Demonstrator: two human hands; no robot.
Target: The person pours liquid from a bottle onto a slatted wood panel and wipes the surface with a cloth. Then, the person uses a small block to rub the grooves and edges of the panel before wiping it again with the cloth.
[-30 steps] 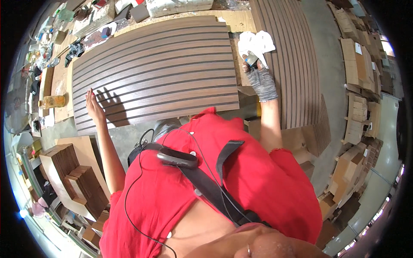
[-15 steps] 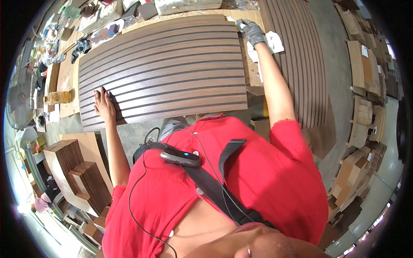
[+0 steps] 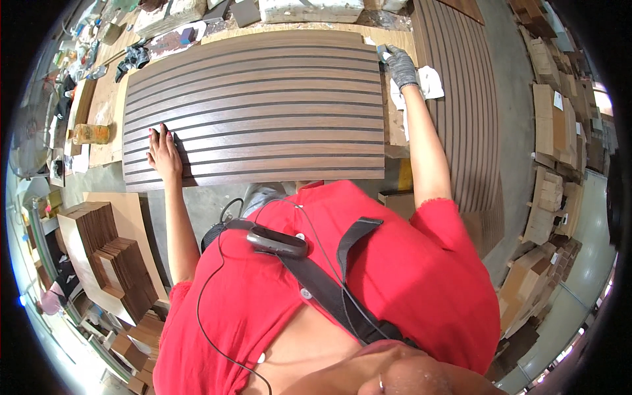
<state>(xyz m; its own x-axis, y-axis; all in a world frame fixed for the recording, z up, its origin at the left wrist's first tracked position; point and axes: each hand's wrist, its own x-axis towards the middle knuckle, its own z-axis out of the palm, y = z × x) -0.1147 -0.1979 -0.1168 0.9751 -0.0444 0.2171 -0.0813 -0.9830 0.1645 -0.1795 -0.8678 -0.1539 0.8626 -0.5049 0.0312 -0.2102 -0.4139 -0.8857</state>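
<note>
A brown slatted wood panel (image 3: 263, 99) with dark grooves lies across the bench before me. My bare left hand (image 3: 164, 157) rests flat on its near left part, fingers stretched out. At the panel's far right corner, my right hand (image 3: 401, 68) wears a grey knit glove. Its fingers are closed on a small blue-grey block (image 3: 382, 55), held against the panel's right edge. The hand partly covers the block, so its exact kind is unclear. A crumpled white cloth (image 3: 430, 83) lies beside the gloved wrist.
More slatted panels (image 3: 461, 112) stand on the right. An amber jar (image 3: 91, 134) and a black crumpled item (image 3: 133, 58) lie left of the panel. White blocks (image 3: 309, 10) line the far side. Stacked brown boards (image 3: 108, 257) stand at lower left, cartons (image 3: 556, 115) at far right.
The whole view has shifted slightly. My gloved right hand with the block has come a little nearer along the panel's right edge. My left hand stays flat on the panel.
</note>
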